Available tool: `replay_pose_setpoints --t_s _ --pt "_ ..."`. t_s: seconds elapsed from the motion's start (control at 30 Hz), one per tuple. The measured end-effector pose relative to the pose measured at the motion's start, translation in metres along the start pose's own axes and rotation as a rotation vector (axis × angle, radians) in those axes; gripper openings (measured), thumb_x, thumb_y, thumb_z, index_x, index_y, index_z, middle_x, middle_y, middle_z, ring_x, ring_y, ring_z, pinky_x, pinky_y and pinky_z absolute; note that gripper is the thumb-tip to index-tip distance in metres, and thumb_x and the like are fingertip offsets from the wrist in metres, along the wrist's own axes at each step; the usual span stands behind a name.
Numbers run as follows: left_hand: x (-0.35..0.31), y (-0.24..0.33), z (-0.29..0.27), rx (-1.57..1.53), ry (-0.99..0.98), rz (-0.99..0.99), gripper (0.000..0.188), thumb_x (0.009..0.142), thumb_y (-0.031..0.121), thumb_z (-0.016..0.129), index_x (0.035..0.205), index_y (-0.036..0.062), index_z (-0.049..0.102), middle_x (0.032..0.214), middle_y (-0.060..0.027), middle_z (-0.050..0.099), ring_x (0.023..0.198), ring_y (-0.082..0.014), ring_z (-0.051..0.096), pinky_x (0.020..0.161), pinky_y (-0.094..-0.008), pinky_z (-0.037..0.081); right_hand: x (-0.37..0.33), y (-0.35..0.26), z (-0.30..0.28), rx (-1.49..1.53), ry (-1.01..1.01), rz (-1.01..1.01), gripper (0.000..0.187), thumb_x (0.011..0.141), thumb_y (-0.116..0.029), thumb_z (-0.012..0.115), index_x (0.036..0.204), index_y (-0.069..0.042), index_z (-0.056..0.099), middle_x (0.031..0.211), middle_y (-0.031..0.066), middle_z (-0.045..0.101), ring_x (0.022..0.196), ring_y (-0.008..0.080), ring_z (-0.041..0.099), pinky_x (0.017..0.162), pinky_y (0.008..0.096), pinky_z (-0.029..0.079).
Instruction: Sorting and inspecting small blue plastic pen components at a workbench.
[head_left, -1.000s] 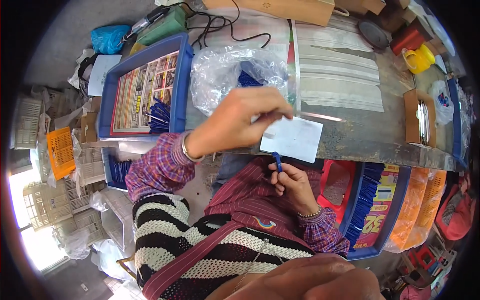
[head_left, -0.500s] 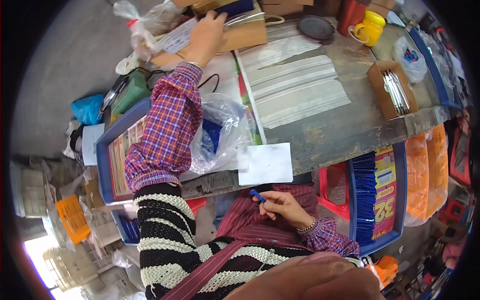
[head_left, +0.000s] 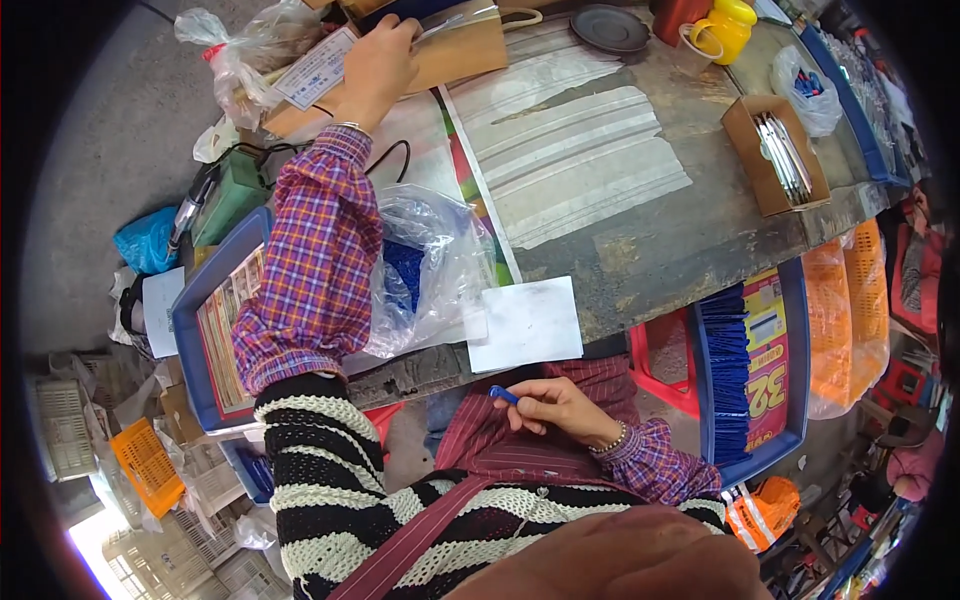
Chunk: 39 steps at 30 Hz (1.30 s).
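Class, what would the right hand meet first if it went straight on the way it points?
Likely the table's front edge, though depth is unclear: the right hand, holding a small blue piece, might pass beneath.

One head-worn fisheye camera looks down from close above onto the worktable (head_left: 705, 225)

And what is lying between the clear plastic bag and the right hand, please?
In the head view, the white paper lies on the table, between the clear plastic bag and the right hand.
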<state>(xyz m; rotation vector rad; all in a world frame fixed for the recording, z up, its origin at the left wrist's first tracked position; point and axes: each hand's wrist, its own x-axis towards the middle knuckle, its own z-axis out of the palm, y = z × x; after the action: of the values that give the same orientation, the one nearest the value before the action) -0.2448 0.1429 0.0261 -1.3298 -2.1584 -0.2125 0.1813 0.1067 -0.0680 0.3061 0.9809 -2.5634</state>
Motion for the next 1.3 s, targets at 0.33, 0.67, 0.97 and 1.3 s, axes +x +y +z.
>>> replay_pose_setpoints --t_s 0.33,0.67,0.97,1.3 --pt "-0.054 0.081 -0.137 -1.442 -0.452 -0.463 0.014 0.074 0.000 0.067 0.087 0.0031 0.062 0.066 0.0015 0.059 0.047 -0.0014 0.044 0.042 -0.0151 0.030 -0.011 -0.002 -0.004 0.276 0.094 -0.041 0.027 0.092 -0.018 0.050 0.112 0.000 0.053 0.076 0.0006 0.055 0.052 0.0047 0.037 0.048 0.0182 0.030" --pt "-0.201 0.160 -0.170 -1.524 -0.495 -0.529 0.016 0.070 0.003 0.073 0.082 0.0018 0.063 0.076 -0.0021 0.063 0.064 -0.0057 0.056 0.055 -0.0170 0.043 -0.020 -0.002 -0.013 0.723 0.016 -0.065 0.030 0.093 -0.016 0.045 0.120 -0.003 0.045 0.075 0.0008 0.046 0.053 0.0056 0.035 0.048 0.0191 0.029" --pt "-0.245 0.199 -0.156 -1.422 -0.215 -0.409 0.014 0.069 -0.002 0.072 0.081 -0.0003 0.065 0.077 -0.0067 0.065 0.069 -0.0117 0.061 0.062 -0.0223 0.047 -0.027 0.005 -0.003 0.851 0.064 -0.041 0.019 0.097 -0.019 0.036 0.105 -0.004 0.045 0.072 -0.0005 0.041 0.053 0.0062 0.035 0.046 0.0195 0.032" --pt "-0.247 0.204 -0.151 -1.380 -0.133 -0.410 0.015 0.067 -0.001 0.070 0.081 0.0017 0.063 0.074 -0.0065 0.062 0.065 -0.0154 0.062 0.055 -0.0236 0.046 -0.025 0.008 -0.003 0.872 0.055 -0.047 0.029 0.092 -0.012 0.047 0.120 -0.008 0.043 0.085 0.0013 0.050 0.056 0.0063 0.038 0.048 0.0181 0.033"
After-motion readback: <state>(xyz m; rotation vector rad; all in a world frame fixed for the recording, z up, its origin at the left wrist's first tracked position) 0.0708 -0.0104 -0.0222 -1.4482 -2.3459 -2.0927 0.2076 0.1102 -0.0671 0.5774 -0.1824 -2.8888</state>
